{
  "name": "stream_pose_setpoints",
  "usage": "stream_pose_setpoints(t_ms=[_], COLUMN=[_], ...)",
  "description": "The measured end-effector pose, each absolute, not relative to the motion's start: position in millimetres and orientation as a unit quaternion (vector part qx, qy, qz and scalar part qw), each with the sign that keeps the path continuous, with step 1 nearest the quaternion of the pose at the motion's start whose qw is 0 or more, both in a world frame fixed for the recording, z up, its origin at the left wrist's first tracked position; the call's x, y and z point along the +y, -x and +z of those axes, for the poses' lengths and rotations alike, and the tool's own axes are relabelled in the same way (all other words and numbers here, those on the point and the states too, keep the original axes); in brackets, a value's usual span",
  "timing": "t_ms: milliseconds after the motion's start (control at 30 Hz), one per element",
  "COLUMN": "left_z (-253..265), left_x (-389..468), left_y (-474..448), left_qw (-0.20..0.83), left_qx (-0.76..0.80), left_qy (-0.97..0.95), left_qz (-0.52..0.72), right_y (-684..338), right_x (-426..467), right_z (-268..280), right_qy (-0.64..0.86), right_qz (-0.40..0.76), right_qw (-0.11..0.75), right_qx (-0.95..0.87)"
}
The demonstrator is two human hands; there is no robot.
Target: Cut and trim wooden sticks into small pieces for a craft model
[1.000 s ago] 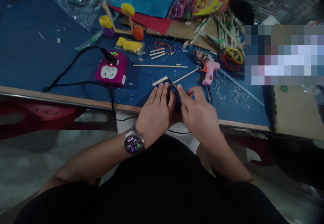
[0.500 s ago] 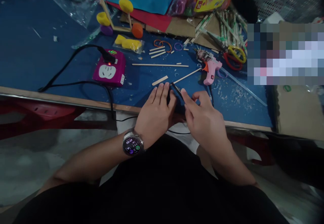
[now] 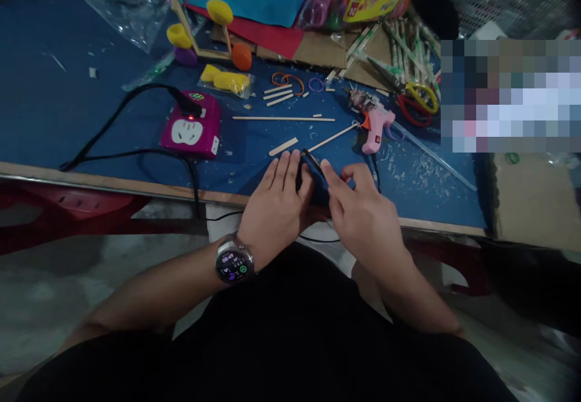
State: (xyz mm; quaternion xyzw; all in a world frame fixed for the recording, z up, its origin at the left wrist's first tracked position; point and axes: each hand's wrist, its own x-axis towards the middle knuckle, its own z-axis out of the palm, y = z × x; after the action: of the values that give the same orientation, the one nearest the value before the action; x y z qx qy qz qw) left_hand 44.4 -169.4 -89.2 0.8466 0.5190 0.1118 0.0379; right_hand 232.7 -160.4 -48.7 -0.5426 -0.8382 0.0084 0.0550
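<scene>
The right hand (image 3: 365, 208) has its grip pinched on a thin dark tool (image 3: 313, 162), its tip by a thin stick (image 3: 331, 138) on the blue counter (image 3: 31, 99). The left hand (image 3: 276, 211) lies flat, fingers straight.

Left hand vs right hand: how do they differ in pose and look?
The left hand lies palm down, fingers extended; the right hand is curled, gripping a dark slim tool. The left hand has a watch at its wrist; the right hand's wrist is bare. Both are at the near edge of the blue table.
</scene>
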Motion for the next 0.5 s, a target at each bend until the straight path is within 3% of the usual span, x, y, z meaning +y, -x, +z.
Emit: stream_pose_setpoints(t_ms=[500], left_z=[-95], left_x=[-172], left_y=[-43], left_qw=[-0.013], left_qx=[0.511], left_qy=[-0.847], left_qz=[0.142], right_y=[-221], right_x=[-147], right_z=[-56], right_qy=[0.543], right_qz=[0.033], right_qw=[0.086], right_qx=[-0.835])
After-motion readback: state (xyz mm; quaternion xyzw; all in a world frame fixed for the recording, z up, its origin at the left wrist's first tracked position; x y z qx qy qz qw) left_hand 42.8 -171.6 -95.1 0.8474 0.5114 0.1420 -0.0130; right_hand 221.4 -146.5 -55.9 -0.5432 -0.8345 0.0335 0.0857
